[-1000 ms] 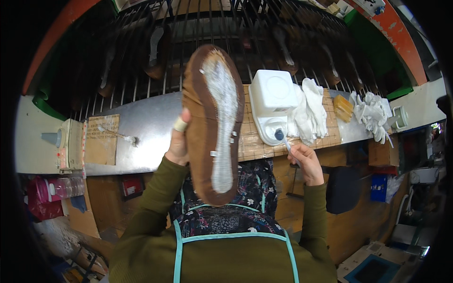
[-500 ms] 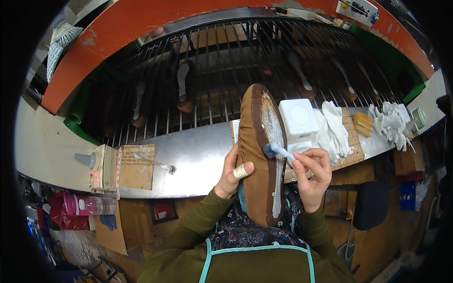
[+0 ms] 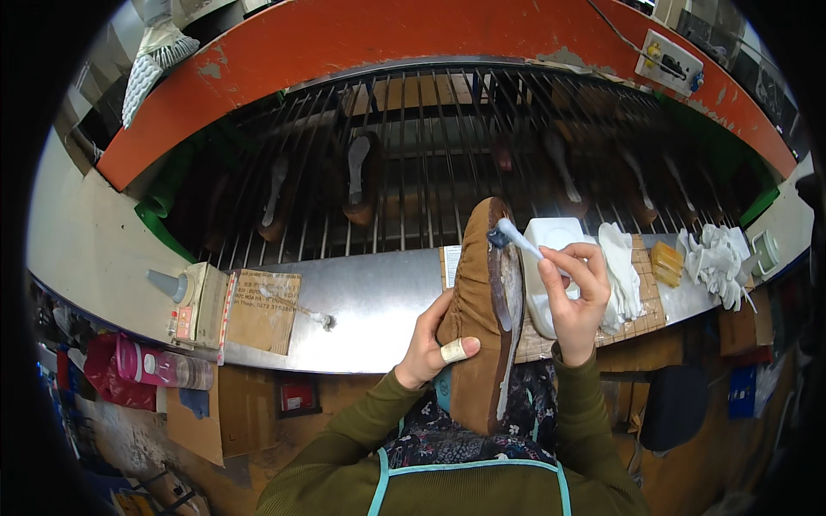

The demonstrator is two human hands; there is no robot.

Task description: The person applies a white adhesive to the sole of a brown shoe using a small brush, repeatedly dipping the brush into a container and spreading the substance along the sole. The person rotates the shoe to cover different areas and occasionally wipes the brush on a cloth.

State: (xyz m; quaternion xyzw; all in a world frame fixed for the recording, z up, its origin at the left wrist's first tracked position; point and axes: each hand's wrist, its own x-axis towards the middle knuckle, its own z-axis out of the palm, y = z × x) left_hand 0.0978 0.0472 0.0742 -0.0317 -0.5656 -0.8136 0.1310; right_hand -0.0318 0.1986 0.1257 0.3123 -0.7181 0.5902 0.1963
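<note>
Brush (image 3: 516,237), pinched in right hand (image 3: 576,297), shifted to far end of shoe (image 3: 480,292); left hand (image 3: 426,342) clasps shoe; edge work likely underway.

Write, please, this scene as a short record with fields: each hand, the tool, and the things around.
Left hand: holds the brown shoe tilted, its sole side turned to the right
Right hand: grips the pale handle of a small brush
Brush tip: dark, at the far end of the shoe; contact appears likely
Right of shoe: white container, white gloves, yellow block
Left of shoe: cardboard piece on the metal bench
Beyond bench: dark rack with bars, several shoes dimly visible there
</note>
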